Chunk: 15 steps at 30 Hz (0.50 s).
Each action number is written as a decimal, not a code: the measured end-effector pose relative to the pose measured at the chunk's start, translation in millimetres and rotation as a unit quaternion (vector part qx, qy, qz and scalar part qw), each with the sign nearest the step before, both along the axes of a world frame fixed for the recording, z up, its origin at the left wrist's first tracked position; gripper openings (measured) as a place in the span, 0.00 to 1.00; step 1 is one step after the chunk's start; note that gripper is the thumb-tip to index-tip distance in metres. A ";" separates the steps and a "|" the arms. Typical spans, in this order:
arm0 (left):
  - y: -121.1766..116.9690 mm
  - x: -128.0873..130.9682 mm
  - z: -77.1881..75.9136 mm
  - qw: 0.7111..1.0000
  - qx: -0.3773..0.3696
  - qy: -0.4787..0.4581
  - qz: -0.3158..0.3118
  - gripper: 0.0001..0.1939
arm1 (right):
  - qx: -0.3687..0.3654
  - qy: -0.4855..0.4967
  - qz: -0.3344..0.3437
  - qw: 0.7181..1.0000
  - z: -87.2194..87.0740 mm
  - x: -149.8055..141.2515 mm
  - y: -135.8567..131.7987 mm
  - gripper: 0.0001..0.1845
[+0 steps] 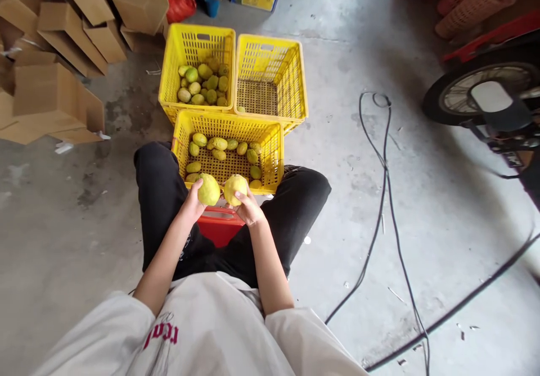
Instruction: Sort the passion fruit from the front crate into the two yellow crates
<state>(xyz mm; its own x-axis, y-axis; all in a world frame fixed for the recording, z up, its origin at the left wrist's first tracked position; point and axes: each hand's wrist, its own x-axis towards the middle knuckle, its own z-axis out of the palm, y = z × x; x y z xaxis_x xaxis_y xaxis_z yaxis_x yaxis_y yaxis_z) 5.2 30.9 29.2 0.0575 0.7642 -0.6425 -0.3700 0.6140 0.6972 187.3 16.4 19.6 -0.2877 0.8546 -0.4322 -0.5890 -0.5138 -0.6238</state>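
We hold one fruit in each hand, just over the near rim of the near crate [279,157]. Our left hand [193,204] is closed around the left fruit [208,189], which is yellow-green and rounded. Our right hand [250,206] grips the right fruit [235,190], a yellower one, with the thumb laid across its side. The two fruits are close together but apart.

Between our knees, the near crate holds loose fruits [219,154], most along its far side and some near its left and right walls. Beyond it, two more yellow crates stand side by side: the left crate [165,78] has a heap of green and yellow fruits [205,72], and the right crate [300,92] has a small piece of something pale green at its near left corner.

A red thing [219,231] with a handle sits between our thighs. Cardboard boxes [46,95] lie to the left; a black cord [385,162] and a wheel [458,92] are to the right.
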 end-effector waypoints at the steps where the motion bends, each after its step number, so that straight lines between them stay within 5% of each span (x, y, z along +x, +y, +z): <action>1: 0.9 1.3 -0.1 1.000 0.002 0.005 0.009 0.25 | 0.002 -0.011 0.008 1.000 -0.3 0.4 -0.1 0.46; 6: 3.6 0.1 10.0 1.000 0.010 0.012 -0.011 0.21 | -0.023 -0.092 0.031 0.995 13.6 10.7 1.5 0.34; 10: 2.5 -2.3 17.9 0.999 0.027 -0.003 -0.044 0.26 | -0.048 -0.152 0.031 0.987 24.2 17.4 4.7 0.34; 15: -0.5 -4.0 7.1 0.995 0.085 -0.023 -0.040 0.32 | -0.015 -0.097 0.013 0.995 8.3 19.2 0.0 0.33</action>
<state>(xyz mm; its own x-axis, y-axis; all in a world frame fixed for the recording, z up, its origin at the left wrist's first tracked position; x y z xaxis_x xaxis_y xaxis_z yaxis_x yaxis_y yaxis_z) 1.3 30.4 36.4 0.1479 0.8539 -0.4990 -0.3588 0.5165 0.7775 206.5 16.4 27.9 -0.2184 0.8345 -0.5059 -0.4460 -0.5465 -0.7088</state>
